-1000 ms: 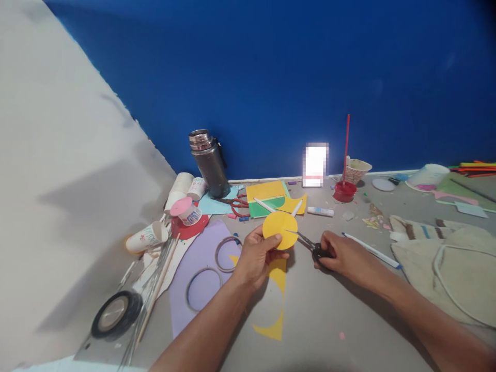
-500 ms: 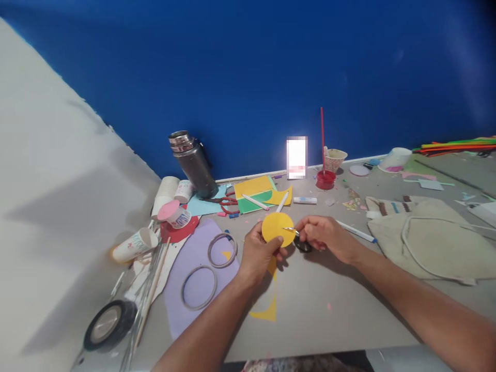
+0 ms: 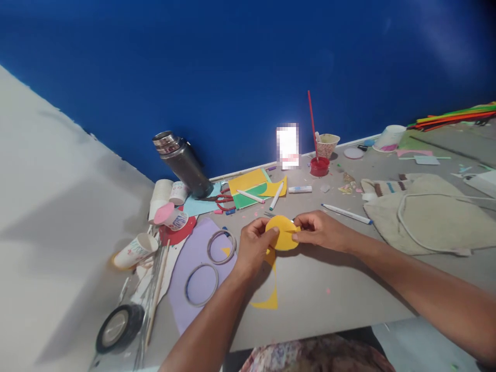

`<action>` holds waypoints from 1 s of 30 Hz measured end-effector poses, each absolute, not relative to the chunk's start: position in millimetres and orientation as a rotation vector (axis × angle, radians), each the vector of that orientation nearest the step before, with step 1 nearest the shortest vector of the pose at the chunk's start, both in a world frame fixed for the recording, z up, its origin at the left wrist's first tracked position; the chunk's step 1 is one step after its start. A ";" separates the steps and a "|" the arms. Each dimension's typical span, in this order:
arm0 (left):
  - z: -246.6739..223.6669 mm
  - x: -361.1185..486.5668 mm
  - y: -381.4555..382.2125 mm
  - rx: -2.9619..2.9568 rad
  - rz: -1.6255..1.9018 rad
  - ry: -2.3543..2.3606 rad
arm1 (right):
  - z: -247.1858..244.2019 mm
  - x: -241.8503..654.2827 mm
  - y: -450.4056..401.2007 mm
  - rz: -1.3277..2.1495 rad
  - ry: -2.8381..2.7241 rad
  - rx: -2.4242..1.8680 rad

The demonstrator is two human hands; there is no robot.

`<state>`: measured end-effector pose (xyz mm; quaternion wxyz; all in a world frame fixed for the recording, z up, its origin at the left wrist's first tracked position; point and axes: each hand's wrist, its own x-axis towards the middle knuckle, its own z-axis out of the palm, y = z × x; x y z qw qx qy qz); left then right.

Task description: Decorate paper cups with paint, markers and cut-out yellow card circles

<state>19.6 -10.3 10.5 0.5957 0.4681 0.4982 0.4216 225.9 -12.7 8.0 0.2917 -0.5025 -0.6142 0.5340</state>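
The left hand [image 3: 253, 245] and right hand [image 3: 320, 231] pinch the yellow paper disc [image 3: 282, 233] by its left and right edges, holding it above the tabletop [image 3: 310, 305]. Scissors [image 3: 269, 214] show just behind it; a blue-capped marker [image 3: 346, 213] lies beyond the right hand.

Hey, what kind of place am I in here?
Probably a craft workspace: your left hand and right hand hold a yellow paper disc, with marker pens and coloured paper on the table.
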 end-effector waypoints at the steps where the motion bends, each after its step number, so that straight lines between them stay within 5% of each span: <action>1: 10.3 19.8 -9.8 1.078 0.991 1.171 | 8.1 225.3 -12.3 1.433 -1.583 -1.330; 9: 7.3 22.3 -9.7 0.934 1.075 1.200 | -0.9 219.9 -11.7 1.521 -1.525 -1.277; 30: 8.7 16.5 -10.0 1.537 0.978 1.330 | -1.0 218.7 -19.9 0.736 -2.033 -1.372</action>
